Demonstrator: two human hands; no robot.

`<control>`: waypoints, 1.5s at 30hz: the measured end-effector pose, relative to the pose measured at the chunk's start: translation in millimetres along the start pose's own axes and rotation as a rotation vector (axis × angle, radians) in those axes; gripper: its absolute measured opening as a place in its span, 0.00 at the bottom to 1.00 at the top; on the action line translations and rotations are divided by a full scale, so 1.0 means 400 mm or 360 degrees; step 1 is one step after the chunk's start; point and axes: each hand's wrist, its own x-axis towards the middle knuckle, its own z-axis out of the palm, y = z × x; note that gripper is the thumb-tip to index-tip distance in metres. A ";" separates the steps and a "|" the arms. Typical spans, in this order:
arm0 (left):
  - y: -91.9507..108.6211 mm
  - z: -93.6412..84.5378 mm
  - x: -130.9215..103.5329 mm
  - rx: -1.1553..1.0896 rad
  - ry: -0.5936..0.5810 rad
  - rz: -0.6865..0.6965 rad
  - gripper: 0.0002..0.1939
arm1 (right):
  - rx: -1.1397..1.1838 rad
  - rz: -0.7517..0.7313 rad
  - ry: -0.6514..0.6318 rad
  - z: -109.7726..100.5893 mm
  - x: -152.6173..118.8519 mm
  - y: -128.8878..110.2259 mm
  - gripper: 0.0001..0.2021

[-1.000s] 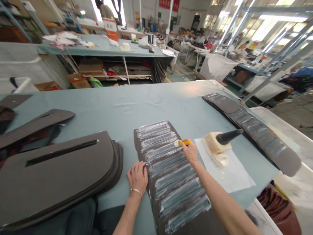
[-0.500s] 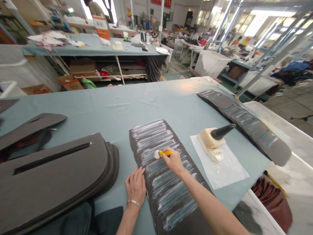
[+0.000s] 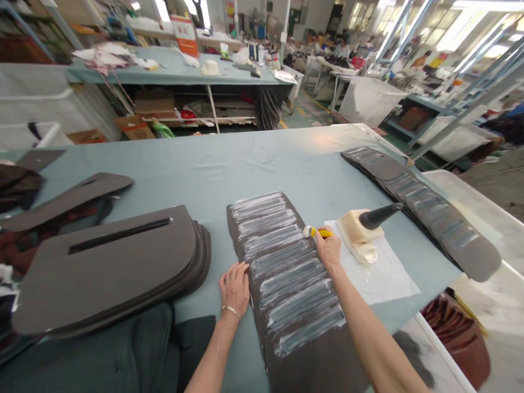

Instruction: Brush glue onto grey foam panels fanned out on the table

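Blue table (image 3: 196,180) below, brush (image 3: 316,232) juts leftward from right hand (image 3: 331,250).

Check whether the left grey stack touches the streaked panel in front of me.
Apart: the head view shows blue tabletop between the stack and the panel.

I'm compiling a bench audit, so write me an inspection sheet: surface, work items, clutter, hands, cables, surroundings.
Surface: blue-green table, slightly creased.
Work items: dark material banded with whitish streaks; yellow brush; cream block with black cone, on white sheet.
Clutter: slotted dark panels stacked left; streaked pile along the right side.
Left hand: fingers at the material's left edge.
Right hand: grips the brush, bristles near the right edge.
Cables: nothing seen.
Surroundings: littered second table; white bin.
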 end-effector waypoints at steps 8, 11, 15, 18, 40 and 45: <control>0.036 -0.018 -0.075 -0.0029 -0.0006 0.0050 0.12 | 0.0490 -0.0303 -0.0731 0.089 -0.258 -0.190 0.08; 0.054 -0.015 -0.105 0.0035 -0.0035 0.0091 0.13 | 0.0487 -0.0270 -0.0779 0.092 -0.257 -0.156 0.08; 0.060 -0.015 -0.108 0.0066 -0.0027 0.0066 0.13 | 0.0373 -0.0017 -0.0604 0.002 -0.137 -0.023 0.12; 0.063 -0.020 -0.103 0.0071 -0.0027 0.0056 0.13 | 0.0229 0.0101 -0.0264 -0.063 -0.066 0.039 0.13; 0.051 -0.023 -0.112 -0.0135 -0.0017 -0.0015 0.13 | 0.0132 0.0119 -0.0078 -0.163 -0.115 0.098 0.13; 0.059 -0.046 -0.183 -0.0146 0.0027 -0.0067 0.15 | 0.0344 0.0083 -0.0302 -0.136 -0.260 -0.017 0.10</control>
